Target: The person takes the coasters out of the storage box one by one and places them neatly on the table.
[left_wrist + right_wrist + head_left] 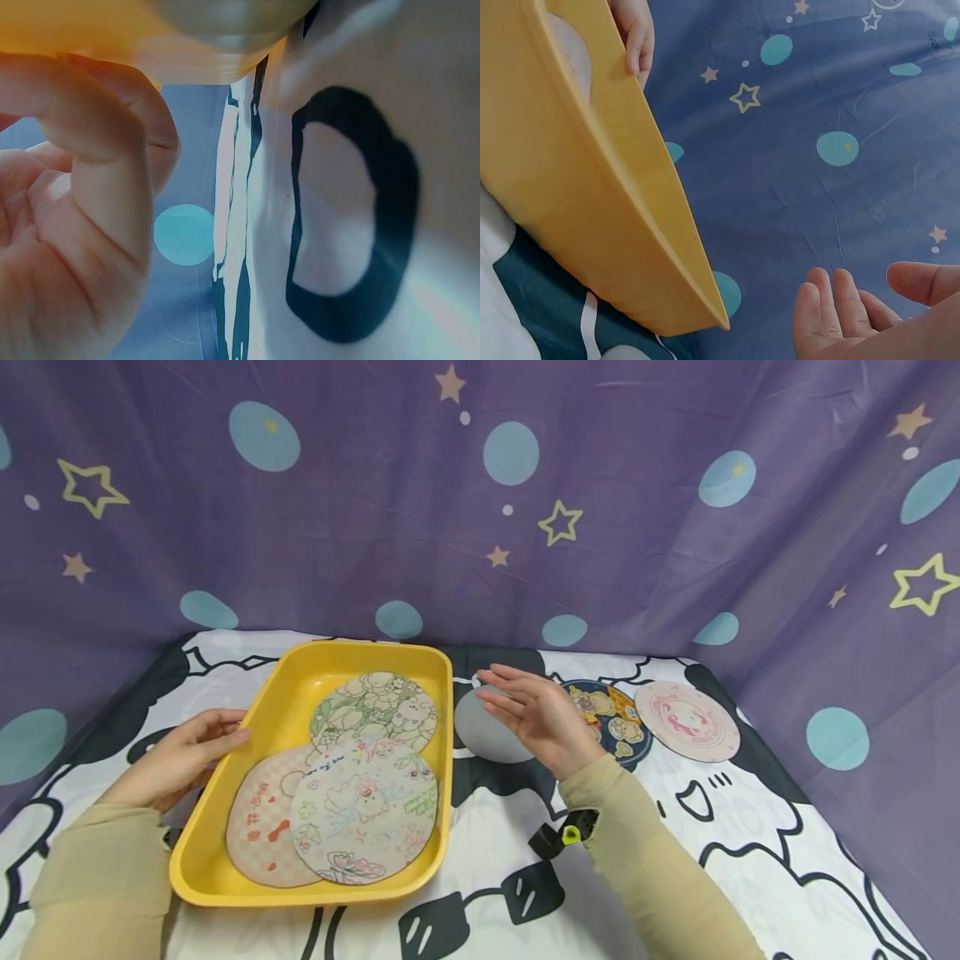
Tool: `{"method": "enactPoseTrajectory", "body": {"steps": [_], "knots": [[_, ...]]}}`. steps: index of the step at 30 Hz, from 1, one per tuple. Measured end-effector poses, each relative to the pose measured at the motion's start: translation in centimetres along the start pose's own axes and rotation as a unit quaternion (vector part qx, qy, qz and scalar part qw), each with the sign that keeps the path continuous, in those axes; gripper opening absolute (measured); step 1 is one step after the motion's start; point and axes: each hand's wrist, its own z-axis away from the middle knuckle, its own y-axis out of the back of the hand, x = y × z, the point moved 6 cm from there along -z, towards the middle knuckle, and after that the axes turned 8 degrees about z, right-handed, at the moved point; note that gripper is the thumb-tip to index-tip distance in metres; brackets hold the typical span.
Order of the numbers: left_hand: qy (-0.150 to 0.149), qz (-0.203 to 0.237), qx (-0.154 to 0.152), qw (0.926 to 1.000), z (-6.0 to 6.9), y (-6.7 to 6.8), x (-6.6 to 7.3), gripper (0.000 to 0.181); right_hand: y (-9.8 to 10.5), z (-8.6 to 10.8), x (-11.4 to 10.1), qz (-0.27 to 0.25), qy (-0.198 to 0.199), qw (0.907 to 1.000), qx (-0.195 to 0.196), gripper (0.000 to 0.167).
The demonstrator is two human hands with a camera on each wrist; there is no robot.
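A yellow tray (197, 865) lies on the table, with three round printed discs inside. The green floral disc (360, 708) is at the back. In front, a white disc with colourful doodles (367, 827) overlaps a pink checked disc (258, 822). My left hand (187, 756) grips the tray's left rim, thumb on top; its curled fingers (112, 135) show against the tray in the left wrist view. To the tray's right, my right hand (543, 718) hovers with fingers extended and holds nothing. Beside it on the cloth is a plain grey disc (483, 727), partly hidden by it.
Right of the right hand lie a dark blue disc with cartoon figures (618, 727) and a pale pink disc (686, 720). The table has a black-and-white cartoon cloth (750, 835). A purple curtain (630, 568) with stars and dots hangs behind and at the sides.
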Motion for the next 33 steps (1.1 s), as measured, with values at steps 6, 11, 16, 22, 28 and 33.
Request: {"method": "enactPoseTrajectory", "body": {"steps": [6, 11, 16, 22, 28, 33], "knots": [[0.002, -0.001, -0.001, 1.0000, 0.0, -0.1, 0.0, 0.070, -1.2, -0.4, 0.2, 0.006, -0.002, 0.9999, -0.010, 0.046], [0.009, -0.003, 0.001, 1.0000, 0.0, -0.2, 0.1, 0.072, -2.1, -0.9, 0.5, 0.013, -0.008, 0.9998, -0.015, 0.046], [0.013, -0.001, 0.000, 0.9999, -0.1, -0.2, 0.1, 0.074, -2.7, -1.3, 0.8, 0.023, -0.017, 0.9995, -0.014, 0.043], [0.014, -0.005, 0.002, 0.9999, -0.2, -0.1, 0.0, 0.075, -3.7, -1.5, 1.0, 0.042, -0.022, 0.9988, -0.012, 0.040], [0.014, -0.001, 0.000, 0.9999, -0.1, 0.1, -0.1, 0.075, -5.0, -1.8, 1.3, 0.079, -0.044, 0.9958, -0.018, 0.040], [0.017, 0.002, -0.003, 0.9998, -0.1, 0.1, -0.1, 0.077, -6.1, -2.1, 1.3, 0.104, -0.051, 0.9928, -0.031, 0.036]]}}
